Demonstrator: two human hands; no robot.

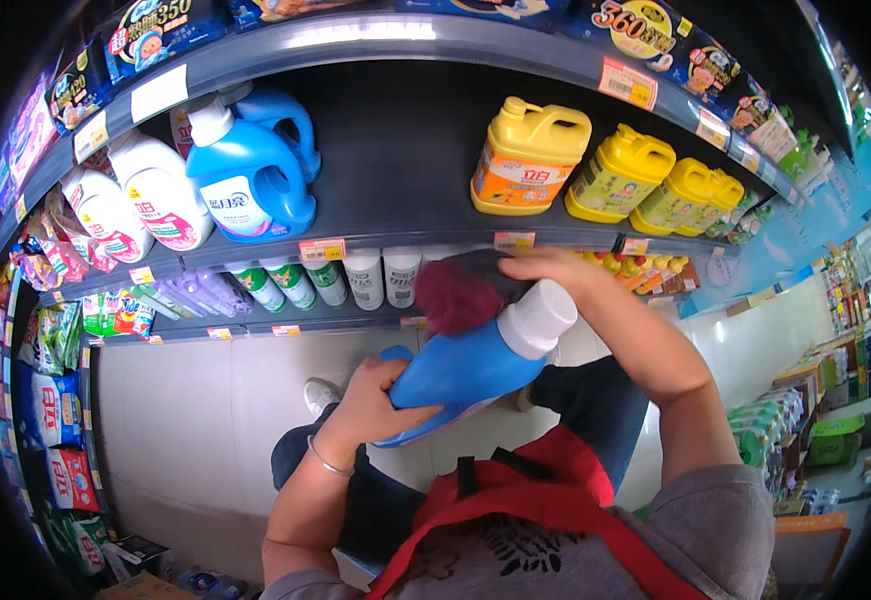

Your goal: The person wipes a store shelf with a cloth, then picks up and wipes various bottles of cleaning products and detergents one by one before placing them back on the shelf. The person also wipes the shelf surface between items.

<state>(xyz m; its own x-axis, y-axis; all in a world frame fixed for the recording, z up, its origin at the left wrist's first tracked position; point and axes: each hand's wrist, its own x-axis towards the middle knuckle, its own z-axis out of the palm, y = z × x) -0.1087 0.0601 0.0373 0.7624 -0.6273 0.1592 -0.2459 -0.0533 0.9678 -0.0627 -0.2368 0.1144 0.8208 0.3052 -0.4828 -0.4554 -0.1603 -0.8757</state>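
Tilted across my lap is a blue detergent jug [465, 367] with a white cap [543, 313] pointing up and to the right. My left hand [375, 409] grips the jug at its handle end, thumb lying along the side. A dark maroon and black cloth [462, 296], partly blurred, is bunched in my right hand [548, 270], just beyond the jug's upper part. Whether the cloth touches the jug, I cannot tell. My right fingertips are hidden by the cloth.
Ahead, a shelf [405, 240] bears blue jugs [252, 176], white bottles [162, 191] and yellow pump jugs [531, 157]. Spray cans [364, 279] stand on the lower shelf. An upper shelf edge [375, 41] overhangs. Detergent bags [57, 405] line the left, above a tiled floor [180, 420].
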